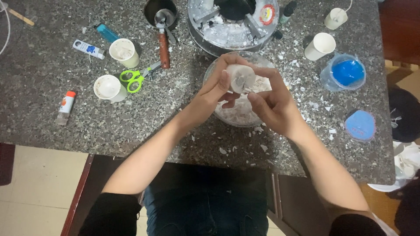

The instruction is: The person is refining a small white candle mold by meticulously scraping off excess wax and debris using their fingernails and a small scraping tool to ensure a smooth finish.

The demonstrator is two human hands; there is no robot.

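Both hands grip a white wax candle chunk (240, 78) over a clear glass bowl (211, 70) filled with broken white wax pieces. My left hand (210, 94) wraps the chunk from the left, with its thumb lying along the side. My right hand (273, 102) pinches it from the right and from below. A small dark metal disc shows on the chunk's face. White wax crumbs lie scattered on the speckled granite countertop (52, 126) around the bowl.
Behind the bowl stands a round metal pot (234, 26) with white wax. Left of it lie a small ladle pot (161, 17), green scissors (135, 78), two paper cups (124, 51), a tube and a glue stick (65, 107). On the right are a paper cup (319, 46), a blue-filled container (345, 72) and a blue lid (360, 125).
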